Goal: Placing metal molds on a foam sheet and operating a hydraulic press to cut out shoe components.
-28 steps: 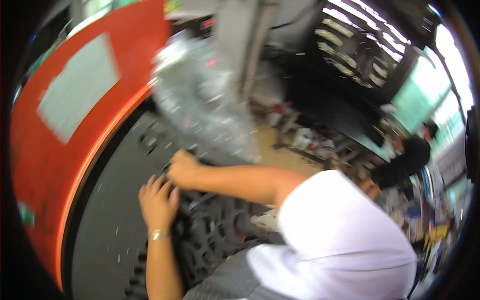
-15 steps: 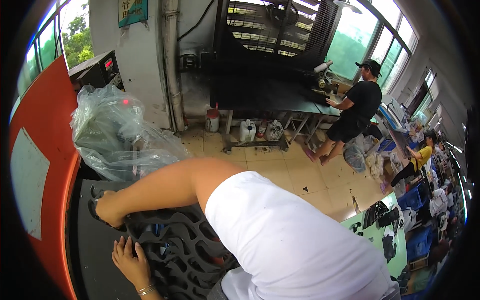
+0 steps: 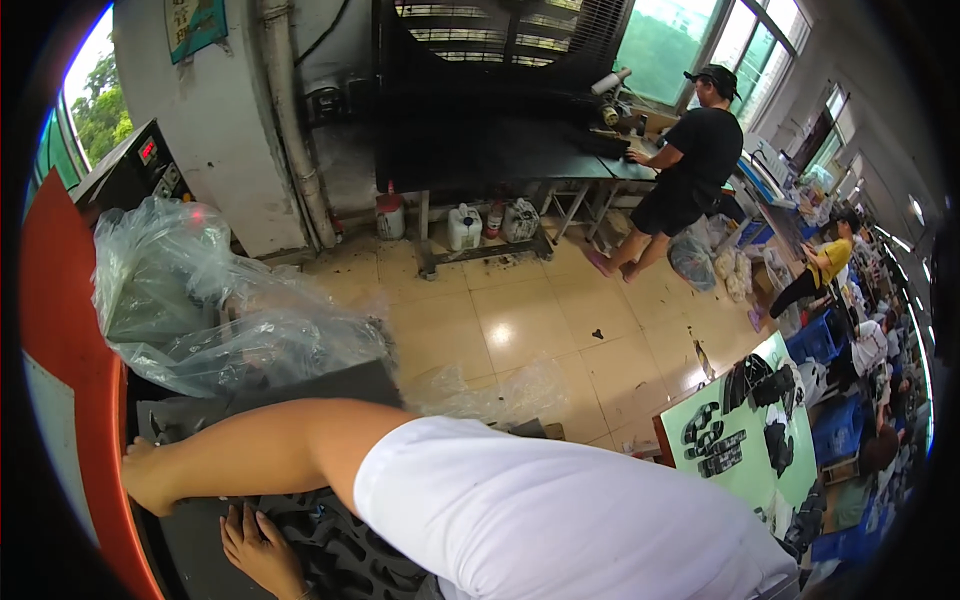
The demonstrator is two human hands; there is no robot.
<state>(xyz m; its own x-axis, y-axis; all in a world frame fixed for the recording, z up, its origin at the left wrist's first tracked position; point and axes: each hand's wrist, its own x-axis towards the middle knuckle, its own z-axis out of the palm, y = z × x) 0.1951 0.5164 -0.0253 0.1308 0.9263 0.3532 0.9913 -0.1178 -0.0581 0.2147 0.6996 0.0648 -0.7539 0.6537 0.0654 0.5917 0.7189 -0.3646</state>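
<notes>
My right arm, in a white sleeve, reaches across to the far left. My right hand (image 3: 150,478) is at the edge of an orange-red machine panel (image 3: 100,440), its fingers bent and partly hidden; what they grip, if anything, I cannot make out. A small dark curved piece (image 3: 172,428) lies just beyond that hand. My left hand (image 3: 262,552) rests palm down with fingers apart on a dark grey foam-like sheet (image 3: 205,545). Beside it the sheet is cut through with several curved openings (image 3: 340,545), partly covered by my right arm.
Crumpled clear plastic (image 3: 190,300) lies beyond the sheet. A control box (image 3: 150,165) with a red display stands behind it. A person in black (image 3: 700,150) works at a dark bench (image 3: 480,145). At right, a pale green table (image 3: 690,440) bears black cut pieces.
My right hand has left the dark curved piece it was on and moved left to the orange-red panel's edge. My left hand stays on the sheet. The view has shifted.
</notes>
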